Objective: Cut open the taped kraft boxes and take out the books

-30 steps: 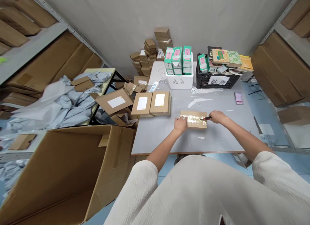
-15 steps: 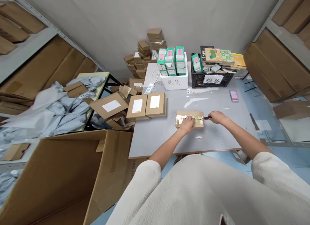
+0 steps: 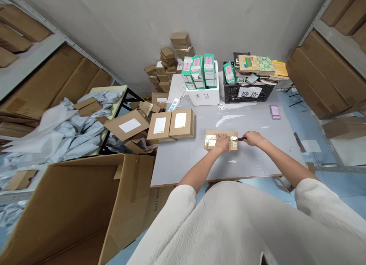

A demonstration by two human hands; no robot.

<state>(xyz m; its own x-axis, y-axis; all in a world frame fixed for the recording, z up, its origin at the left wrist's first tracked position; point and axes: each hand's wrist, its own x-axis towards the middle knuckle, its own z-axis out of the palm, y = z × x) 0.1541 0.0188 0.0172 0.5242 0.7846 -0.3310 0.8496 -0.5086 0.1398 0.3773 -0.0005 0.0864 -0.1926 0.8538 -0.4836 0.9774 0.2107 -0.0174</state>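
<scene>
A small cardboard box [image 3: 207, 146] lies on the grey table, with shiny clear tape across its top. My left hand [image 3: 223, 142] lies on the taped top, fingers stretched out and pressing it down. At the box's right end, my right hand [image 3: 254, 138] is closed around the handle of a box cutter [image 3: 242, 139], which looks black and red. Its tip reaches the tape at the right part of the box; how deep the blade goes cannot be made out.
Labelled cartons [image 3: 183, 124] sit left on the table [image 3: 183, 162]. Behind are a white foam bin [image 3: 202, 98] of green-and-pink boxes and a black crate [image 3: 233, 93] of books. A phone-like pink item [image 3: 275, 112] lies right. A big open carton [image 3: 137, 181] stands left.
The view has shifted slightly. My left hand has turned a little on the box, its fingers now further up over the tape. The box cutter stays at the right end.
</scene>
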